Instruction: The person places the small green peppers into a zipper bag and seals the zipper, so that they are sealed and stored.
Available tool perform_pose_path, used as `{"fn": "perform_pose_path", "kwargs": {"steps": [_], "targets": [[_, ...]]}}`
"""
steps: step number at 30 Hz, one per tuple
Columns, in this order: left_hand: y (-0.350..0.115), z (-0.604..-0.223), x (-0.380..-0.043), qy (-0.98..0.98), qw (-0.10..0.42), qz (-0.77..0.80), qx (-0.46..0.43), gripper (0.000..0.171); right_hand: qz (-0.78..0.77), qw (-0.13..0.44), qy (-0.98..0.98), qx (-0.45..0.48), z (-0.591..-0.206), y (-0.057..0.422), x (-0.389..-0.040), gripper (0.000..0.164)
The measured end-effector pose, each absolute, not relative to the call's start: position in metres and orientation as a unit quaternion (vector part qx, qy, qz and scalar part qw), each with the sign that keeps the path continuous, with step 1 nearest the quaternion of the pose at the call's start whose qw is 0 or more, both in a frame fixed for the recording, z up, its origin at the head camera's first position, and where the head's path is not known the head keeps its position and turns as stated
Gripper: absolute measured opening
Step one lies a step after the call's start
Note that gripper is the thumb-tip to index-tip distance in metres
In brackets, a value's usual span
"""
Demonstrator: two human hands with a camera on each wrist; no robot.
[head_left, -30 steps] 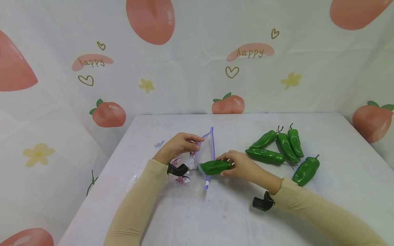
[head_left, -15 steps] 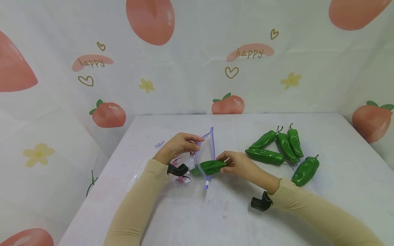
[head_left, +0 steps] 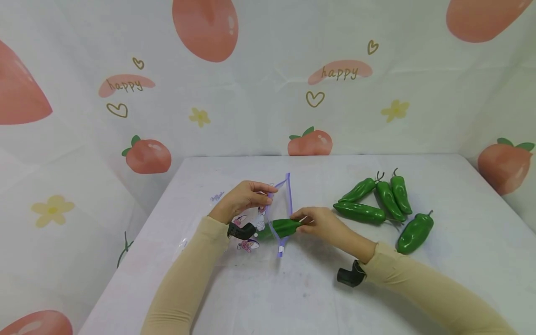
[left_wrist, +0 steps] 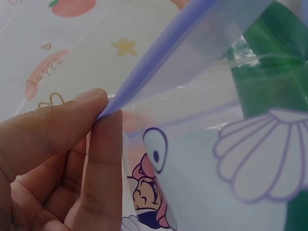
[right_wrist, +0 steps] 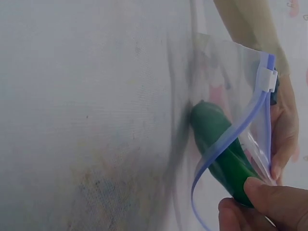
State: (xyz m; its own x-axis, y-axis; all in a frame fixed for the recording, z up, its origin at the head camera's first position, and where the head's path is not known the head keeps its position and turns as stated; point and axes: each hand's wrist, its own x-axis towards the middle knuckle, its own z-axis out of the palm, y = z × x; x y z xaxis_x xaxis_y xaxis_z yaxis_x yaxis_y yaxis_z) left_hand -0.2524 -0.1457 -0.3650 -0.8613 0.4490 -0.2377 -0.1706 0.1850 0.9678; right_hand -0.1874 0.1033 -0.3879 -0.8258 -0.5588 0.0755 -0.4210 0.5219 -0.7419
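A clear zip bag with a purple rim [head_left: 290, 197] and cartoon prints lies on the table, its mouth spread toward the right. My left hand [head_left: 247, 199] pinches one edge of that rim between thumb and forefinger, as the left wrist view shows up close. With thumb and fingers, my right hand [head_left: 322, 226] holds the near end of a green pepper [head_left: 286, 227]. Much of this pepper is inside the bag, seen through the clear film in the right wrist view, where a white slider [right_wrist: 268, 80] sits on the rim.
Several more green peppers lie to the right, among them one near the bag [head_left: 360, 212] and a wide one [head_left: 415, 233] farther right. The white table [head_left: 268, 298] backs onto a cloth [head_left: 251, 107] printed with fruit.
My right hand has shifted left, and the green pepper has slid deeper through the bag's mouth. The left hand keeps its pinch on the rim.
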Motion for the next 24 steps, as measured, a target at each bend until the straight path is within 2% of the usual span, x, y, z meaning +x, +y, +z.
{"fn": "perform_pose_path", "kwargs": {"steps": [11,24], "targets": [[-0.145,-0.364,-0.252,0.733,0.251,0.624,0.1,0.043,-0.391,0.041,0.866,-0.309,-0.39,0.095,-0.189,0.028],[-0.144,-0.364,-0.252,0.733,0.248,0.625,0.098,0.043,-0.407,0.088,0.861,-0.292,-0.391,0.087,-0.19,0.022]]}}
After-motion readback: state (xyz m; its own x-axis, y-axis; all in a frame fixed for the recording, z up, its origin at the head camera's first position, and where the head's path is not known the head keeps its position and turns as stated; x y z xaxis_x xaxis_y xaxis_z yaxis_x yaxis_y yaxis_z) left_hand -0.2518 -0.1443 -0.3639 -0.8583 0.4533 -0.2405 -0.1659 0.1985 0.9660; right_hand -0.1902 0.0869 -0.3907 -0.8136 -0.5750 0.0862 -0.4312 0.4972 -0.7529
